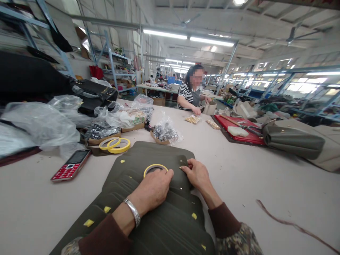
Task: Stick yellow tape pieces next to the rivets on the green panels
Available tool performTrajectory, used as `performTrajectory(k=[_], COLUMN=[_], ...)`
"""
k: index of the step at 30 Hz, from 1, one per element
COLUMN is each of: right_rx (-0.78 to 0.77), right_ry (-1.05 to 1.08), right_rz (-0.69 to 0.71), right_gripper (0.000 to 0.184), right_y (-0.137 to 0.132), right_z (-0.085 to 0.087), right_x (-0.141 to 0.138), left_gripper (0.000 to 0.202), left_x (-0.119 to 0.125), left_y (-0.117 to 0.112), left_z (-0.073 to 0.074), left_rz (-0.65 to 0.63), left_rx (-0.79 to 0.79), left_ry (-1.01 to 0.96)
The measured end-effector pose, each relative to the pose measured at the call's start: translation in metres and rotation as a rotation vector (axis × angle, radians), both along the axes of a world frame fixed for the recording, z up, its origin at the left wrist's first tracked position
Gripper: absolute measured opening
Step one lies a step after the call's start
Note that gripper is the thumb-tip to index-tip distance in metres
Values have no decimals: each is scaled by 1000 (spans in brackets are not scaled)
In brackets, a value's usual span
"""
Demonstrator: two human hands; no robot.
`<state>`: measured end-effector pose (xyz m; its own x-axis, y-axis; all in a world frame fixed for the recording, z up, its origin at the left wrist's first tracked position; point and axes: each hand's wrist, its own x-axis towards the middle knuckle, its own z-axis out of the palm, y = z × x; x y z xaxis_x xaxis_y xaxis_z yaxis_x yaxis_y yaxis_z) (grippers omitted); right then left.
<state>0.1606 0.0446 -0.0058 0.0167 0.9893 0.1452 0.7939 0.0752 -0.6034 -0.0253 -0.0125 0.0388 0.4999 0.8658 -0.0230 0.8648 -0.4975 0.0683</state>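
Okay, dark olive panels point(156, 150) are lying overlapped on the pale table point(278, 184), right in front of the person. Left hand point(152, 189), silver bracelet point(132, 212) on its wrist, is hovering or resting over the panels, covering the near part of a yellow tape roll point(145, 172); its fingers are curling under, can't tell if clamped on the roll. Right hand point(198, 173) is working at the panels' right edge, thumb tip sitting beside a small shiny stud point(181, 188)'s neighbour farther up; thumb and index are showing slightly apart, can't tell whether they're pinching anything. Yellow tape bits point(89, 222) are dotting the panels. Two spare tape rolls point(120, 148) are overlapping beyond, left; a red phone point(71, 165) is lying nearer. Across the table, a co-worker point(186, 97) in stripes is handling a beige item point(210, 107). On the right, a brown cord point(294, 225) is trailing off.
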Motion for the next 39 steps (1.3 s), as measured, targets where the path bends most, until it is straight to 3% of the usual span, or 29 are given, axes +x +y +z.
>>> performTrajectory(k=[8,13,16,20,23,25,28,30,34,39], right_rx=[-97,-183,-175,-115,18,28,-53,7,186,305], right_ry=[91,68,60,56,122,251,446,466,365,252], right_rz=[-55,-12,-12,-22,-25,53,292,390,428,460], right_gripper=[10,8,16,36,34,24,20,21,23,16], right_y=[6,6,5,5,1,-8,-30,-47,-68,-71], right_z=[1,10,11,9,12,18,28,34,38,33], right_x=[13,22,23,25,26,23,17,12,7,6], left_gripper=[38,23,20,23,22,24,34,37,34,36], left_x=[3,-12,-16,-11,-4,-1,0,-1,1,5], left_y=[-34,-17,-6,-6,-10,-11,-13,-14,-18,-19], left_z=[22,7,-5,-14,-16,-16,-13,-11,-9,-9], left_rz=[85,121,118,55,15,22,43,45,35,62], left_rx=[-69,-186,-171,-89,-105,-112,-103,-87,-75,-85], left_ry=[78,-7,-143,-373,-512,-577,-598,-590,-552,-490])
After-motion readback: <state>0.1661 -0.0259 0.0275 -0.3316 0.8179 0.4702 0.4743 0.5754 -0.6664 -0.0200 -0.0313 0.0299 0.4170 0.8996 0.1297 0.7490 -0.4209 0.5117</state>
